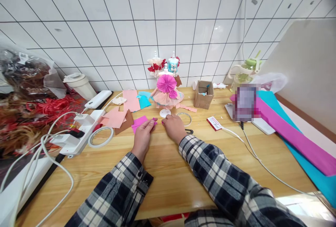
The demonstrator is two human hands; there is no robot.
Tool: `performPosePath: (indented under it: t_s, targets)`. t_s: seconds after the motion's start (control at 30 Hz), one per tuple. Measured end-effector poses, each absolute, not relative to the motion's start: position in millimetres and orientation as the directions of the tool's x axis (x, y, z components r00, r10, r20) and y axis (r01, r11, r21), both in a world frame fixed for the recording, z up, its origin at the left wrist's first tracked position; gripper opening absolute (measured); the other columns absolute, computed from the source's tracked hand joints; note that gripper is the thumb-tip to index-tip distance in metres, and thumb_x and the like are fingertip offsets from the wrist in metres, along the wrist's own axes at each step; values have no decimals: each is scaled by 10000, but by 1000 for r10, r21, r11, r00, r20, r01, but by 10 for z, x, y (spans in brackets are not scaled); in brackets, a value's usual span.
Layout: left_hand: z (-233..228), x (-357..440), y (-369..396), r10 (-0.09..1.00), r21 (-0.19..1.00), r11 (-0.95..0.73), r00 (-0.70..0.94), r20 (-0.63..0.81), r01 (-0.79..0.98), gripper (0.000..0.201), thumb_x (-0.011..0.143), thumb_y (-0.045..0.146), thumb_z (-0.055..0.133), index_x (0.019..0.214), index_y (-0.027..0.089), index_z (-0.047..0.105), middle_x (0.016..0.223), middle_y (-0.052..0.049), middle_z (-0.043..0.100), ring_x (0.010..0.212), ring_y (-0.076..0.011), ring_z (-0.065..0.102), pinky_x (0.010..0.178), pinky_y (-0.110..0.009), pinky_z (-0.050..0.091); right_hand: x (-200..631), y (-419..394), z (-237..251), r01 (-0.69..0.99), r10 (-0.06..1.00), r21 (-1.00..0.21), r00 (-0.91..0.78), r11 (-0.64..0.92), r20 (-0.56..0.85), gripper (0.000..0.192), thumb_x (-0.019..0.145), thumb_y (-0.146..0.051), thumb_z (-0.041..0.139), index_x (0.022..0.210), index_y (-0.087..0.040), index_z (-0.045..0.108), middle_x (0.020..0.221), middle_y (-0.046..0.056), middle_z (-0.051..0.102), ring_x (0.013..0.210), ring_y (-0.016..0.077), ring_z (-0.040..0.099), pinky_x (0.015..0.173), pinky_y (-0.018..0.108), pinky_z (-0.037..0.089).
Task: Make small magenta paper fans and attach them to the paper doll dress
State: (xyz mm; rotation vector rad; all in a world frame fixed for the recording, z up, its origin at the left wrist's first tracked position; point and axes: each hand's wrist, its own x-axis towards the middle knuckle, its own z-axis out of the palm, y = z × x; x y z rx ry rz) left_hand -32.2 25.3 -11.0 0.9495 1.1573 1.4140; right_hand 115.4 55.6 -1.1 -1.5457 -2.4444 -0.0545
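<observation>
My left hand (143,136) pinches a small gathered piece of magenta paper (155,121) between thumb and fingertips. Under and beside it lies a flat magenta paper sheet (137,123). A short gap to the right, my right hand (174,128) has its fingers pressed together, with a speck of magenta at the tips; what it holds is too small to make out. Just beyond my hands is a round white disc (165,113). Behind that stands a small dress form (168,97) in a peach skirt, with a magenta pleated paper fan (166,83) on its front.
Two more decorated dress forms (173,65) stand behind. Tape rolls (90,141), paper pieces (132,100) and a power strip (86,129) lie left. A cardboard box (203,95), a cabled red-white device (214,123), a blurred phone (246,102) and long paper sheets (296,132) are right.
</observation>
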Motion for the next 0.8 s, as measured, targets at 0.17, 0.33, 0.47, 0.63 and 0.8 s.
performPosePath:
  t_s: [0.17, 0.33, 0.47, 0.63, 0.8]
  targets:
    - [-128, -348, 271, 991, 981, 13, -125, -38, -196, 383, 696, 436, 713, 974, 173, 724, 981, -78, 709, 902, -187, 609, 842, -299, 449, 1194, 461, 4, 851, 841, -136, -454, 507, 295, 230, 912, -291, 448, 882, -166, 639, 867, 89, 625, 871, 210, 523, 730, 310, 355]
    - [-137, -371, 277, 991, 985, 27, -123, -49, -169, 398, 694, 464, 705, 972, 180, 722, 1029, -79, 701, 879, -177, 609, 826, -296, 450, 1410, 372, 142, 801, 729, -145, -431, 580, 532, 191, 869, -255, 426, 841, -168, 594, 747, 43, 594, 714, 164, 504, 639, 278, 322]
    - [-92, -330, 256, 989, 994, 39, -135, -53, -99, 438, 680, 477, 709, 995, 173, 711, 1028, -83, 700, 875, -185, 615, 851, -312, 448, 1991, 611, 424, 936, 630, -160, -80, 315, 773, 305, 909, -301, 364, 771, -169, 601, 687, 60, 578, 694, 176, 490, 639, 287, 311]
    - [-3, -235, 213, 992, 999, 20, -122, -17, 26, 425, 682, 467, 708, 981, 165, 693, 950, -79, 707, 879, -202, 624, 851, -325, 451, 2768, 943, 580, 963, 628, -260, 160, 69, 761, 336, 925, -308, 344, 1047, -172, 626, 956, 119, 638, 909, 245, 512, 802, 364, 351]
    - [22, -205, 195, 996, 1000, -13, -92, 15, 21, 357, 641, 479, 736, 789, 168, 644, 780, -34, 688, 776, -175, 629, 767, -282, 457, 2883, 1031, 455, 968, 748, -233, 83, 98, 659, 489, 844, -162, 383, 1325, -162, 469, 1190, 153, 578, 1014, 266, 491, 877, 422, 363]
